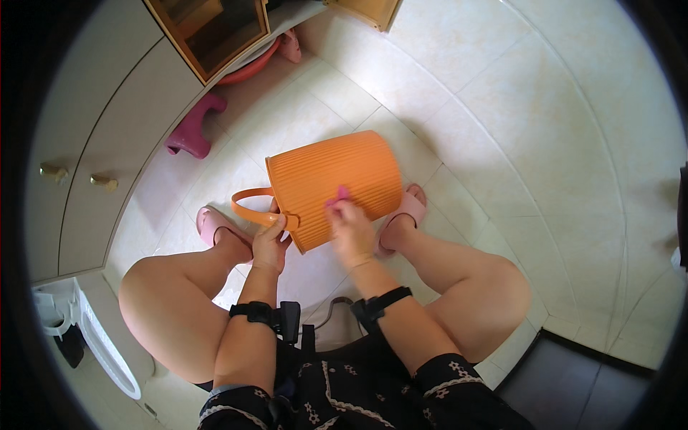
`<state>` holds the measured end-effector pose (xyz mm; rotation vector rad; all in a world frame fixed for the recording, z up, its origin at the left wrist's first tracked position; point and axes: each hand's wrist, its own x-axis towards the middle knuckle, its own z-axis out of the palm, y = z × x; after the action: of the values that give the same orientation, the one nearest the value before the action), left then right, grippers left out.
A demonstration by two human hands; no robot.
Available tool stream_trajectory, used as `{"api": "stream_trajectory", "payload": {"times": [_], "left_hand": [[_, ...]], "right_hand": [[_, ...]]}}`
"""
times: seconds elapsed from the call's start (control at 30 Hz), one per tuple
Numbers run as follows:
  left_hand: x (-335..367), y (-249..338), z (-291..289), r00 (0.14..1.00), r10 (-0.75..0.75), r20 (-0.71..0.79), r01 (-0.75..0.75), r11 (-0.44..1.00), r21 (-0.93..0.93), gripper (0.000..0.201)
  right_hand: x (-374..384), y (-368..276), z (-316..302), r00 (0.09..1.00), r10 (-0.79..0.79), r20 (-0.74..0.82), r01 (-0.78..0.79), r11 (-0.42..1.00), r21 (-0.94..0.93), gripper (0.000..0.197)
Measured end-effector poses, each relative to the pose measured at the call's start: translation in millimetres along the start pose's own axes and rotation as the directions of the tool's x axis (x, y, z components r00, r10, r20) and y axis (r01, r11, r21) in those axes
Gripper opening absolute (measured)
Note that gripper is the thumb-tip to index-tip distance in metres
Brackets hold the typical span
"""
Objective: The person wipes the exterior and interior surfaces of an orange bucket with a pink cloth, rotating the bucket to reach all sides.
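taking the clock from the middle of the bucket (340, 161), your left slipper (209, 221) sits between 8 and 9 o'clock. the handle (242, 206) swings out toward 9. at 8 your left hand (267, 247) is closed on the bucket's rim end, by the handle's lower root, seemingly to stop it rolling and keep one ribbed flank turned up to you. the bucket itself lies over on its side between your feet, its handle end toward 9, probably so that you can reach the flank easily. at 6, your right hand (351, 233), a little blurred, pinches a small pink cloth (340, 196) against the ribs, held short, perhaps so the fingertips can press it. your right slipper (410, 209) is just beside the far end, between 3 and 4.

for containers: the cabinet (118, 136) at 9 has its pale doors shut, so its contents are hidden. the red basin (251, 68), at 11, is mostly tucked under; you can't tell what it holds. the bucket's mouth is turned away, its inside unseen.
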<state>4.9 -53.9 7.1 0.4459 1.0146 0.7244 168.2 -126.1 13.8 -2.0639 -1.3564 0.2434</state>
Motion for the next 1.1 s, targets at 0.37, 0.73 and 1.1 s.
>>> {"api": "stream_trajectory", "payload": {"times": [0.37, 0.73, 1.1], "left_hand": [[3.0, 0.8, 3.0, 1.000, -0.019, -0.001, 0.019, 1.000, -0.021, 0.060], [1.5, -0.1, -1.3, 1.000, 0.009, 0.009, -0.008, 0.997, -0.081, 0.057], [5.1, -4.1, 0.6, 0.999, -0.007, 0.031, 0.009, 0.998, -0.059, 0.052]], "right_hand": [[5.6, 43.9, -12.5, 0.980, 0.199, 0.014, -0.198, 0.979, -0.043, 0.039], [-4.6, -41.2, 5.2, 0.997, -0.037, 0.070, 0.024, 0.982, 0.188, 0.027], [8.2, -31.7, -1.8, 0.992, 0.068, 0.108, -0.083, 0.986, 0.144, 0.011]]}}
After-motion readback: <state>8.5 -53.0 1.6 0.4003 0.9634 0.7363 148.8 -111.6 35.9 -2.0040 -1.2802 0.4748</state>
